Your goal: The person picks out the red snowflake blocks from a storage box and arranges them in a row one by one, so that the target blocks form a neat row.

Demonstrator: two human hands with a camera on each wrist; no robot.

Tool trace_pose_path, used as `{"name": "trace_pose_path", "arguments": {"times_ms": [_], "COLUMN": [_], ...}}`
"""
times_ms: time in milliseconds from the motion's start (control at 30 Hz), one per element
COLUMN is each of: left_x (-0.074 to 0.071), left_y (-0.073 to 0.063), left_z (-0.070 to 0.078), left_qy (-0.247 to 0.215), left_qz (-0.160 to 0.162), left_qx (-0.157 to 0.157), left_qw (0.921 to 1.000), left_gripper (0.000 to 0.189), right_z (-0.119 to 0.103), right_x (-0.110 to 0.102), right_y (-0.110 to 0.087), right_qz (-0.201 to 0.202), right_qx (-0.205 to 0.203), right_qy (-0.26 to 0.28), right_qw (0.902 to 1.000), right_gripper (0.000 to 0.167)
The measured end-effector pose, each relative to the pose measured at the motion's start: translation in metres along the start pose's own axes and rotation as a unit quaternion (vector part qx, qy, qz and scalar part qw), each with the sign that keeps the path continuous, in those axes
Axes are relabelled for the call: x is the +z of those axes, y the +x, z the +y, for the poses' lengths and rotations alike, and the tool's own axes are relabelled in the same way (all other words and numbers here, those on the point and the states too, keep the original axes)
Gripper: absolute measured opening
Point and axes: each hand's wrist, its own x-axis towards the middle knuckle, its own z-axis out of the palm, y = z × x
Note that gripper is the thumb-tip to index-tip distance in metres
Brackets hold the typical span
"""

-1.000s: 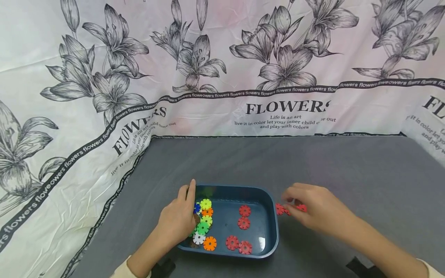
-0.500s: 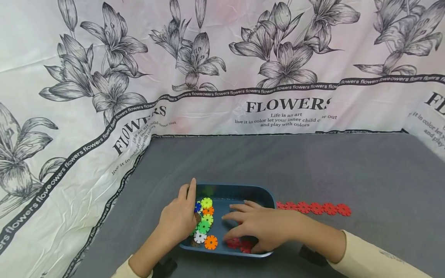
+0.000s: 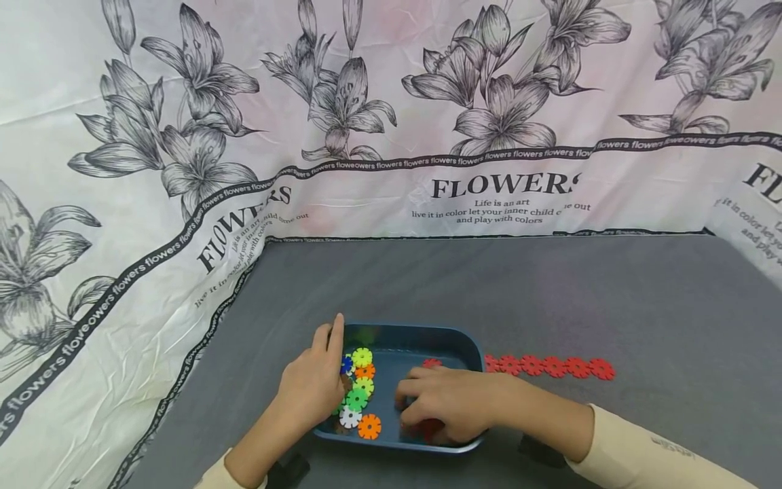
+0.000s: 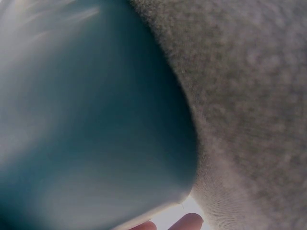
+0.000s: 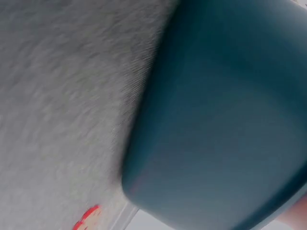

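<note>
A dark blue tray holds notched plastic snowflake discs. My left hand grips the tray's left side, its index finger stretched along the back left corner; the thumb is out of sight. Inside the right half of the tray is my right hand, fingers bent downward over red snowflake discs. A little red shows beneath the palm, but the fingertips' contact is hidden. Just behind this hand one red snowflake disc is partly visible. In both wrist views the tray's wall fills much of the picture.
Along the tray's left side lie yellow, orange, green, white and blue snowflake discs. A row of red snowflake discs runs rightward from the tray over the grey tabletop. Flower-printed cloth stands behind.
My right hand has left the red row outside and come left into the tray, its spread fingers then curling down over the red discs. My left hand stays at the tray's side.
</note>
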Motion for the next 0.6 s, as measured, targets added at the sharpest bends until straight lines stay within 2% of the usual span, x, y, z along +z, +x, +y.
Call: {"name": "trace_pose_path", "arguments": {"times_ms": [133, 333, 467, 600], "left_x": [0.000, 0.000, 0.000, 0.001], "left_y": [0.000, 0.000, 0.001, 0.001], "left_z": [0.000, -0.001, 0.000, 0.000], "left_qy": [0.002, 0.003, 0.003, 0.006], "left_qz": [0.001, 0.004, 0.004, 0.007], "left_qx": [0.001, 0.003, 0.003, 0.005], "left_qw": [1.0000, 1.0000, 1.0000, 1.0000], "left_gripper": [0.088, 0.087, 0.087, 0.086], "right_z": [0.003, 0.010, 0.010, 0.004], "right_x": [0.001, 0.005, 0.006, 0.004], "right_y": [-0.001, 0.001, 0.001, 0.001], "right_qz": [0.010, 0.051, 0.064, 0.051], "right_qx": [0.044, 0.090, 0.135, 0.197], "right_qy": [-0.015, -0.039, -0.075, -0.093], "right_qw": [0.9989, 0.9938, 0.9860, 0.9746], "right_gripper": [0.027, 0.020, 0.023, 0.033]}}
